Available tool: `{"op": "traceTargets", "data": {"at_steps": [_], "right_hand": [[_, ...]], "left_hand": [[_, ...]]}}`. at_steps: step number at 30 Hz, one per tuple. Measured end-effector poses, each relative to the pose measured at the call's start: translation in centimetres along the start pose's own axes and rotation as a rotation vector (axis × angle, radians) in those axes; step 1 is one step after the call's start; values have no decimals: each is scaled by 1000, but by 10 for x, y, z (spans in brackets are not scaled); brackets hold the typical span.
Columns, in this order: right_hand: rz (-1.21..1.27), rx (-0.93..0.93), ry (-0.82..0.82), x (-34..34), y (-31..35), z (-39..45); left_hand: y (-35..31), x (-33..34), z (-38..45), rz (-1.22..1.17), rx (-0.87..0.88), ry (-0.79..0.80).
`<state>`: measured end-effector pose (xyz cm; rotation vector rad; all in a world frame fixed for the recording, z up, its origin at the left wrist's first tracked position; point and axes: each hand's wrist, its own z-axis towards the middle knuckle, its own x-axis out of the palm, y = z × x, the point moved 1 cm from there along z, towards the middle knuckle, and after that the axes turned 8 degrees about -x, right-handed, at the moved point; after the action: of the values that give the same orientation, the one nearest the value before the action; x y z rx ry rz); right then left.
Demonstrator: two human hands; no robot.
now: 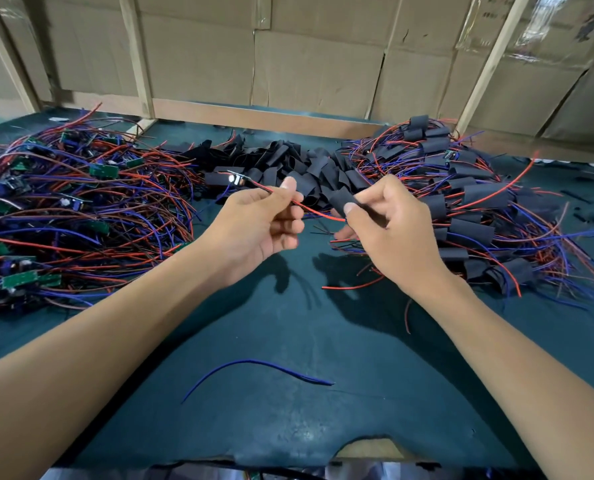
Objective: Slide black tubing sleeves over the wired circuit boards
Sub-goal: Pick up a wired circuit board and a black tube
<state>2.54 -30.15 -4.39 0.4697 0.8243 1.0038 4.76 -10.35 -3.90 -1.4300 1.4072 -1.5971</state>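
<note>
My left hand [264, 220] pinches the red wire [309, 209] of a small circuit board [235, 179], which hangs in the air just beyond the hand's far left side. My right hand [389, 230] grips a flat black tubing sleeve [340, 201] between thumb and fingers. The sleeve's open end faces the wire's free end, which reaches my right fingers. Both hands hover above the middle of the green table [288, 393].
A tangle of bare green boards with red and blue wires [67, 209] lies at the left. Loose black sleeves [288, 161] are heaped at the centre back. Sleeved boards [475, 202] pile up at the right. A single blue wire [254, 367] lies near the front edge. Cardboard walls stand behind.
</note>
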Motion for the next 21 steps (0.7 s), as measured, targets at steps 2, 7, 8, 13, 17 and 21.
{"op": "traceTargets", "data": {"at_steps": [2, 7, 8, 13, 17, 21], "right_hand": [[170, 51, -2, 0, 9, 1], [386, 140, 66, -5, 16, 7], [357, 139, 78, -5, 14, 6], [175, 91, 96, -8, 8, 7], [65, 59, 83, -6, 7, 6], [77, 52, 74, -4, 7, 6]], "left_hand": [[0, -1, -1, -20, 13, 21], [-1, -4, -1, -84, 57, -5], [-1, -4, 0, -89, 65, -17], [-1, -9, 4, -74, 175, -163], [-3, -14, 5, -53, 274, -225], [-3, -13, 4, -56, 317, -241]]}}
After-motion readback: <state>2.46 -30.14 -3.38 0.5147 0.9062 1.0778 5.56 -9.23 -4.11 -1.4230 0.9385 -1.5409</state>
